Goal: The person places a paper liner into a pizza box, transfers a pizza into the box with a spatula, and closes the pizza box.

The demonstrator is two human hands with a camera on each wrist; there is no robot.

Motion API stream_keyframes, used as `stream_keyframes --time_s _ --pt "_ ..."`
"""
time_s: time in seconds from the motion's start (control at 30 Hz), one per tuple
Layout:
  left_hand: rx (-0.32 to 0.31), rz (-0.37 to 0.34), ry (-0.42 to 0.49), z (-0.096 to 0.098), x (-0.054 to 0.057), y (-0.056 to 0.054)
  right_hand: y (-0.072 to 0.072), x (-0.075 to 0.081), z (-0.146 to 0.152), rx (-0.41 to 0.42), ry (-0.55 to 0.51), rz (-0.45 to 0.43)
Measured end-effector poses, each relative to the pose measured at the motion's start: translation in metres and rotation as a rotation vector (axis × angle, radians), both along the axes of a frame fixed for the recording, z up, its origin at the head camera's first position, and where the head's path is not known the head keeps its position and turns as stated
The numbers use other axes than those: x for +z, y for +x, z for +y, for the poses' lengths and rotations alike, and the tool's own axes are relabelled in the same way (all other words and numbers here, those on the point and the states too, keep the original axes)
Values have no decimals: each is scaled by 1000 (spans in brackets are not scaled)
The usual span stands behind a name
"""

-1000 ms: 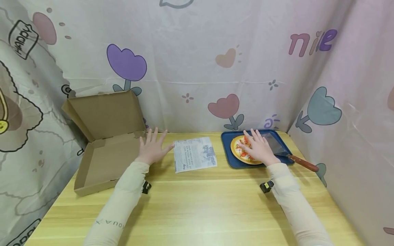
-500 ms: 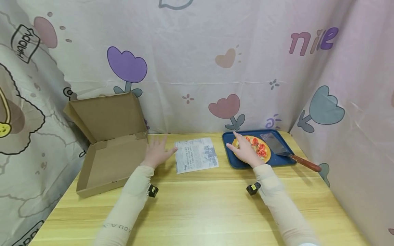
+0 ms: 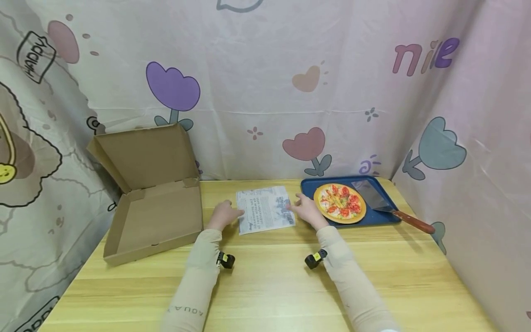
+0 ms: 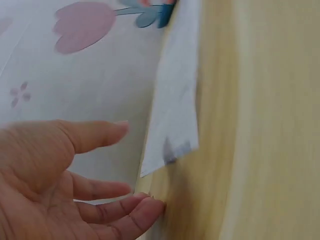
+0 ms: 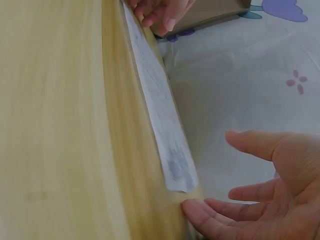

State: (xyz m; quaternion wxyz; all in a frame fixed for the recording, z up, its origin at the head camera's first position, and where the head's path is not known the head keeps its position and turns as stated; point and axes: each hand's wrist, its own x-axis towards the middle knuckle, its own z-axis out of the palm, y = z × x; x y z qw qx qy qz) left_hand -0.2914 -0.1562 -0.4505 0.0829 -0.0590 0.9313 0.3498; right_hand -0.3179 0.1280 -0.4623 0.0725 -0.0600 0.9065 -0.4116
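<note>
A printed sheet of paper [image 3: 265, 210] lies flat on the wooden table between my two hands. My left hand [image 3: 224, 215] is at the sheet's left edge, thumb over that edge in the head view. In the left wrist view its thumb and loosely bent fingers [image 4: 142, 215] are spread apart with nothing between them. My right hand [image 3: 309, 212] is at the sheet's right edge, thumb pointing toward the paper. The right wrist view has its fingertips [image 5: 197, 210] low by the paper's corner, thumb well apart and the palm holding nothing.
An opened cardboard pizza box [image 3: 157, 214] stands at the left, lid raised. On the right, a blue tray [image 3: 307, 184] bears a pizza [image 3: 340, 203] and a pizza server [image 3: 408, 220], whose wooden handle juts past the rim. A printed curtain [image 3: 249, 69] hangs behind the table.
Both hands have moved inward and down: the left from beside the box, the right from above the pizza, to the paper's two sides. Their spread fingers have bent. The paper lies in place.
</note>
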Motion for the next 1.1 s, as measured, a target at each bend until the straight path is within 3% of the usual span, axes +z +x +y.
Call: stream_keyframes --time_s 0.23,0.57,0.9,1.1 --pt "61 -38 114 -1 -4 0 0 -6 -6 -68 -126 -105" --pt "181 -15 198 6 -11 1 4 -2 -11 -99 -187 -139" --pt "222 9 246 9 -18 1 8 -5 -12 -123 -360 -182" --pt "245 35 240 13 -16 3 7 -9 -14 -150 -451 -199"
